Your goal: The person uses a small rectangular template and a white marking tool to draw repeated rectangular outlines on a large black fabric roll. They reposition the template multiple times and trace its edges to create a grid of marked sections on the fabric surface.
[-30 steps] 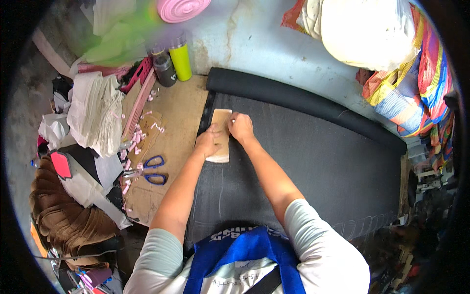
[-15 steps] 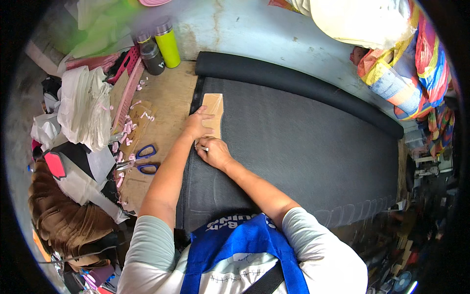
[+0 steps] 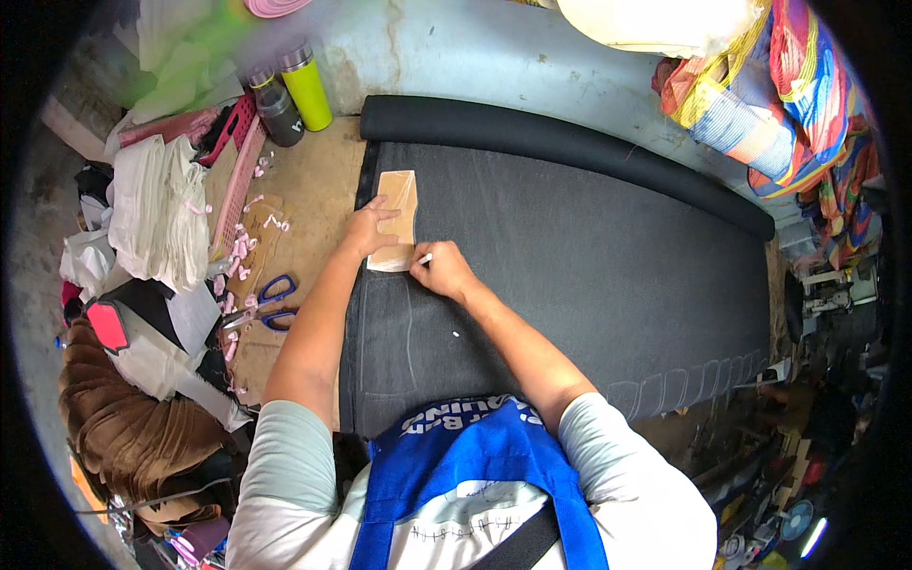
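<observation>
While a thick stack of white folded fabric (image 3: 152,218) leans at the left edge of the light-brown board worktop (image 3: 328,176), a long pink perforated plastic basket (image 3: 241,185) runs just beside it. Small pale-pink curled scraps (image 3: 241,249) lie scattered nearer the middle of that edge, touching a pair of blue-handled metal scissors (image 3: 271,304). At the worktop's far left corner stand a dark-grey bottle (image 3: 278,116) and a lime-green cylindrical bottle (image 3: 306,95).

The left hand (image 3: 369,230) presses down with its fingers spread on a flat tan card-like strip (image 3: 399,226), gripping nothing. That strip rests on a wide dark-grey cloth (image 3: 589,275), near its left edge and toward its far left corner. Thin white outlines (image 3: 412,351) mark the cloth between strip and near edge. The right hand (image 3: 442,270) curls its fingers closely around a short white stick (image 3: 426,258) beside the strip's near right corner. Along the cloth's far edge lies a thick black fabric roll (image 3: 570,147).
</observation>
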